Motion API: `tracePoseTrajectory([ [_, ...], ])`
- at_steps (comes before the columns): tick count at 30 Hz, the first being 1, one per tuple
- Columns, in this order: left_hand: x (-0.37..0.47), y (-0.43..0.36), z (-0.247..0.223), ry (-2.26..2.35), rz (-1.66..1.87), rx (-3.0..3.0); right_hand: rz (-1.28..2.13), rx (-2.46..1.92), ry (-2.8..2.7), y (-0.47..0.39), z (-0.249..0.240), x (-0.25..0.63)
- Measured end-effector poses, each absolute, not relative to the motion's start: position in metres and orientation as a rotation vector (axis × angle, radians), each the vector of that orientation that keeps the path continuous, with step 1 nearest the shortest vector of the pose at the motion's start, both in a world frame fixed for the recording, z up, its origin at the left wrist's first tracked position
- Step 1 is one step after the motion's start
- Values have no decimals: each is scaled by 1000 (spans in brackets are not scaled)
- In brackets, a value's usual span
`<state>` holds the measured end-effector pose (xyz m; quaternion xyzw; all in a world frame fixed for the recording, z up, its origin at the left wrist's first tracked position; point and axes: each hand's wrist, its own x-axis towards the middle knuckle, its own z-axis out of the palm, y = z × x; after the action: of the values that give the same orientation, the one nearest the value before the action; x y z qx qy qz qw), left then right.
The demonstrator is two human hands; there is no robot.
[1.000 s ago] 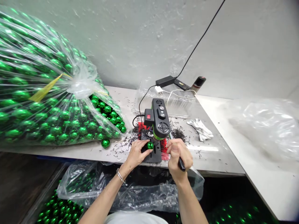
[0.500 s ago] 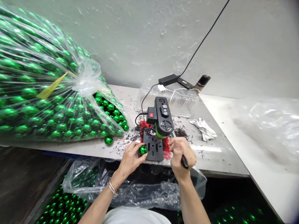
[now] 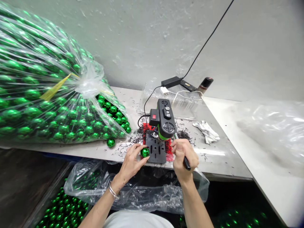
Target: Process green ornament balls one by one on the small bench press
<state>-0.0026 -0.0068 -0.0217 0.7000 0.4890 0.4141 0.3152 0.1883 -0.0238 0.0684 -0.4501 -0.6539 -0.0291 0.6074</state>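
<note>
Between thumb and fingers, my left hand grips a shiny green ball ornament at the left edge of a slotted black base plate. My right hand is wrapped round a lever handle with a black end, on the right of a small black bench drill press. The lower end of the machine's head sits above the far part of the plate, and the ball is nearer to me, apart from it. A red mat shows under the plate.
A big clear bag of green balls fills the left side, with a loose ball in front. Black shavings lie around the machine. White gloves rest at right. Behind are a clear plastic tray and a power adapter. A plastic-lined bin stands below the edge.
Hardly anything differs. Both hands keep their grip on the ball and the lever handle, and the view has shifted very slightly.
</note>
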Motion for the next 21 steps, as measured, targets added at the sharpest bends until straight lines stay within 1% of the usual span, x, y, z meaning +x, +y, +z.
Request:
tracePoseTrajectory([
  [9,-7,-9,-25,1253,1263,1715,-69,-1025,-1523,-24,68,189],
  [12,-5,-8,-23,1277,1242,1618,-49,-1025,-1521,-24,67,189],
  [18,17,12,-31,1248,1131,1136,-48,-1021,-1517,-23,68,188],
  [21,31,25,-41,1304,1118,1176,-68,-1020,-1524,-23,70,187],
])
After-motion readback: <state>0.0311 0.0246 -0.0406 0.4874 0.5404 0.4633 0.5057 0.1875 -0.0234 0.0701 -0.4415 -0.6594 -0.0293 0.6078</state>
